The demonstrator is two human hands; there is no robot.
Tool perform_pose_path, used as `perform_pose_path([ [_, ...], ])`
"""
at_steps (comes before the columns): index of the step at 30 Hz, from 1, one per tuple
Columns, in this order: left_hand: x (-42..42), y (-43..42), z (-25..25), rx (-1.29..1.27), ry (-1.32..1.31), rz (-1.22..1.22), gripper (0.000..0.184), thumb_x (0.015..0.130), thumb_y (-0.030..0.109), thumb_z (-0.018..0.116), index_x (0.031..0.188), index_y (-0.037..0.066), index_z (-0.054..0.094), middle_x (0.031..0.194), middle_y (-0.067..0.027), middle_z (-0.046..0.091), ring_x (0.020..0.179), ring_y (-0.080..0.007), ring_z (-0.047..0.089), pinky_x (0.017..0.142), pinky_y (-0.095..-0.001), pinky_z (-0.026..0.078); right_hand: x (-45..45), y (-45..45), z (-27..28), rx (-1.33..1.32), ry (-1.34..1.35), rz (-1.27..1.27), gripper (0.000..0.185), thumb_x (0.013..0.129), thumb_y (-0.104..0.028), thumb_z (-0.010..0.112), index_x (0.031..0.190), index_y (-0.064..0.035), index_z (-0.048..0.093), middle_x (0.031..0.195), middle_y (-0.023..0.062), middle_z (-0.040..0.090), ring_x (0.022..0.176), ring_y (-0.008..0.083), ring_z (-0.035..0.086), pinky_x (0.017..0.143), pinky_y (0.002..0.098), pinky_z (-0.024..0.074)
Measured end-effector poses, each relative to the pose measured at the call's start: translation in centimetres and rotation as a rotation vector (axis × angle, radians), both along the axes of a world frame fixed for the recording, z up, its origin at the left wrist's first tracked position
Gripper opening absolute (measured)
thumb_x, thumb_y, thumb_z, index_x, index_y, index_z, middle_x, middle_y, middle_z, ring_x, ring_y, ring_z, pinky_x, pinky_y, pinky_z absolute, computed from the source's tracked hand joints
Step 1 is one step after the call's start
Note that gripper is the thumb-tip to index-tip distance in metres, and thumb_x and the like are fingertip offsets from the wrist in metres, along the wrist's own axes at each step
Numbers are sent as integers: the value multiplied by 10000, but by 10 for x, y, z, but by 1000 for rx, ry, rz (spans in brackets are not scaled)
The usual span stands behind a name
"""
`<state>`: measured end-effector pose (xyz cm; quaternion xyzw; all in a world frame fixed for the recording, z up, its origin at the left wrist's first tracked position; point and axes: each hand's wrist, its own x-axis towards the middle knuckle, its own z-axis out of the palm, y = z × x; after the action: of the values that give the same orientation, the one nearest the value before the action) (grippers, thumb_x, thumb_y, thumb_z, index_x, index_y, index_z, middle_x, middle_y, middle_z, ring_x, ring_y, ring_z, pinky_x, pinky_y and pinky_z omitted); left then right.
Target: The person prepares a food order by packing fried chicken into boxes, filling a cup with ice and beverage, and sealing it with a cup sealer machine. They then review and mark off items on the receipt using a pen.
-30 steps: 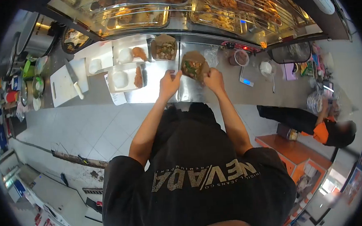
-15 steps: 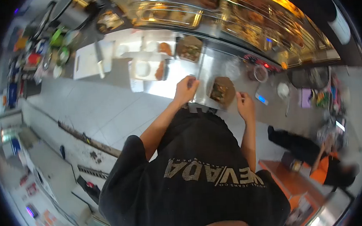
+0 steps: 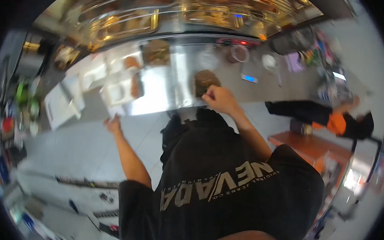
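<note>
My right hand point(image 3: 220, 99) is closed, fingers curled at the near edge of a brown cardboard takeaway box point(image 3: 207, 79) on the metal counter. Blur hides what lies in the box. My left hand point(image 3: 112, 124) hangs at the counter's front edge, its fingers at or beside a white paper-like corner point(image 3: 116, 110); motion smears them, so whether they grip it I cannot tell. Just behind is an open white container point(image 3: 109, 97) with a pale mound and an orange-brown piece of food. A second brown takeaway box point(image 3: 156, 52) sits farther back.
A knife point(image 3: 71, 101) lies on a white cutting board point(image 3: 53, 108) at left. Glass-fronted food shelves point(image 3: 168, 16) line the back. To the right are a plastic cup point(image 3: 238, 54) and a device with a blue display point(image 3: 249, 78). Another person point(image 3: 335, 122) stands at far right.
My left hand has moved left, away from the middle of the counter to the white container's side. My right hand has come in over the near edge of the takeaway box. The view has turned.
</note>
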<state>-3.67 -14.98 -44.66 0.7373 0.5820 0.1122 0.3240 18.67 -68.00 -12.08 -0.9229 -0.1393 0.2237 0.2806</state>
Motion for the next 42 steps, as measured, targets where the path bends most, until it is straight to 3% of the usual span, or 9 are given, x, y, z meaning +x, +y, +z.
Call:
perform_pose_path([
  [2,-19,-15,27,-119,4,63,703,769,379,884,1239,-50,585,1146,-212,665,998,-291,650,871,-407,550,-9,-9,1,58,62,-107,278,885,-318,733,878,-44,693,842,155,741,799,344,721,748,453,557],
  [3,-3,-66,120,-313,-22,80,486,879,244,809,1211,-31,585,1070,-150,675,900,-203,639,758,-337,534,-13,-19,-2,93,96,-144,276,882,-316,739,885,-43,699,848,157,742,802,342,722,752,449,559],
  [8,-39,-87,150,-849,-503,166,281,993,106,642,1236,-18,573,1044,-90,673,819,-125,585,688,-288,477,-14,-100,-83,279,112,-462,340,875,-344,770,933,-14,712,852,133,747,803,264,732,734,398,562],
  [12,-31,-94,166,-680,-524,-3,384,1021,191,603,1337,-21,552,1208,-120,650,1100,-240,654,1028,-406,541,-1,-133,-117,270,93,-377,382,903,-355,781,999,1,679,886,106,730,775,182,698,673,336,551],
  [20,-4,-98,145,-488,-598,264,646,905,272,780,1302,-185,551,1164,-176,666,994,-280,660,851,-395,560,19,-138,-74,-8,218,-6,441,886,-409,778,991,9,685,897,178,744,835,312,729,757,421,556],
  [23,-24,-83,103,-319,-304,101,596,926,254,766,1332,-134,565,1160,-166,683,999,-226,657,845,-348,555,17,-127,-40,-134,170,125,434,893,-413,769,957,9,690,871,190,741,795,308,722,739,419,556],
  [29,7,-89,116,-389,-397,129,596,898,268,798,1303,-60,509,1083,-164,693,948,-208,664,800,-336,543,15,-51,6,-86,183,208,453,890,-473,739,978,-32,695,878,173,747,837,320,734,744,437,558],
  [35,27,-65,123,32,-124,139,698,785,273,867,1272,-53,487,1066,-300,706,990,-438,701,880,-478,545,7,18,26,-159,198,305,477,908,-508,708,1019,-44,694,896,180,747,866,345,733,762,448,558],
  [42,46,-51,143,154,-52,-31,654,789,272,871,1230,-56,515,1097,-303,699,1026,-445,691,918,-481,538,-6,77,4,-52,104,467,502,922,-529,692,1065,-48,672,896,178,746,859,362,732,756,448,554],
])
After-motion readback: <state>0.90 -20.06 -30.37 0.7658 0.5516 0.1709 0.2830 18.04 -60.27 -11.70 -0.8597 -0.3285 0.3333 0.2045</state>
